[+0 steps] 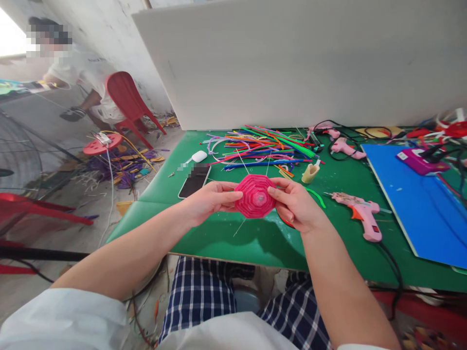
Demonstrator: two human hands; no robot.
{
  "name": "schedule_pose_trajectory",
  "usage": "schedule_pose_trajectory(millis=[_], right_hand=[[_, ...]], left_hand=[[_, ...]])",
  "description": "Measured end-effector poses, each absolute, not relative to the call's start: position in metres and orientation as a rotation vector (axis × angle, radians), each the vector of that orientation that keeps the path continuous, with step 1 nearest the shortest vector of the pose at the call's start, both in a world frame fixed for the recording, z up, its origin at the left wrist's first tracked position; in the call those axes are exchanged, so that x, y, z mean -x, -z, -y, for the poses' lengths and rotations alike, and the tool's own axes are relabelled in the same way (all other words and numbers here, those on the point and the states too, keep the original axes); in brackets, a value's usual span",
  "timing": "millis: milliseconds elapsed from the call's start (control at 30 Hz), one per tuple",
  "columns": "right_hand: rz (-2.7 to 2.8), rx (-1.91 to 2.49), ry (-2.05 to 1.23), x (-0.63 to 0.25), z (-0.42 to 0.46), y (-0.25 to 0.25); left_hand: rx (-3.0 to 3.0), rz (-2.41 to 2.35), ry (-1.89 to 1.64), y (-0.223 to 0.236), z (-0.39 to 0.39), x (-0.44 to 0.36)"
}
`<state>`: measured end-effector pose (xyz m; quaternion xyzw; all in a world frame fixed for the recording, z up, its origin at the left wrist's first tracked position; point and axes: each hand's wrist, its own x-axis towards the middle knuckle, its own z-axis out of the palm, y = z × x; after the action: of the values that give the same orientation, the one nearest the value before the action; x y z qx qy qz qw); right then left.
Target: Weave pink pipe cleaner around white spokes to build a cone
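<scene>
Both of my hands hold a pink woven disc (pixel 254 195) above the green table (pixel 226 238). My left hand (pixel 209 199) pinches its left rim with thumb and fingers closed. My right hand (pixel 297 204) grips the right rim, fingers curled. Thin wire spokes stick out of the disc, above and below it. Something red-orange shows just under my right hand.
A heap of coloured strips (pixel 260 146) lies behind the disc, with a phone (pixel 194 180) and a white earbud case (pixel 199 156) on the left. Pink glue guns (pixel 359 214) (pixel 346 147), a blue board (pixel 419 204) and cables sit on the right. A person sits on a red chair (pixel 129 104) at far left.
</scene>
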<state>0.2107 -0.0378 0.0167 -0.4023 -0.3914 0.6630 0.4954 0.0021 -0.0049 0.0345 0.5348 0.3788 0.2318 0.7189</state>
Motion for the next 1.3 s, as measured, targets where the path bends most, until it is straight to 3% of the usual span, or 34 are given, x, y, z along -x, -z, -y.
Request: schedule_pose_trajectory(millis=[200, 700, 1300], right_hand=[[0.958, 0.976, -1.551, -0.209, 0.039, -0.019], [1.023, 0.991, -1.473, -0.203, 0.042, -0.019], [1.056, 0.990, -1.519, -0.197, 0.044, -0.016]], left_hand=[[-1.530, -1.079, -0.561, -0.043, 0.007, 0.005], [-1.330, -1.018, -0.723, -0.037, 0.012, -0.005], [-1.298, -0.998, -0.560, -0.042, 0.011, 0.003]])
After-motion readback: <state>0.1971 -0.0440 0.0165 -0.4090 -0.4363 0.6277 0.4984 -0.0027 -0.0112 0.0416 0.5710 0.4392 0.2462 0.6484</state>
